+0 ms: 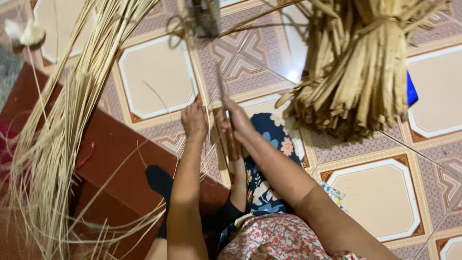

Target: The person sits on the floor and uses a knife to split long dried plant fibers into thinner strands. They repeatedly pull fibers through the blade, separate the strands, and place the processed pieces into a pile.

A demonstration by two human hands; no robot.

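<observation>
A person sits on a patterned tile floor (159, 77), splitting a pale reed strip (217, 139): the left hand (194, 120) pinches the strip while the right hand (237, 123) is closed around a knife (226, 115). By the look of it, the next stroke needs the blade kept steady along the strip. Thin split strands (57, 120) fan over the floor's left edge; a tied bundle of stalks (356, 72) lies near its top right corner.

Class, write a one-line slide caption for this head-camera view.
Seated on a tiled floor, left hand and right hand work a thin cane strip beside dried bundles.
</observation>
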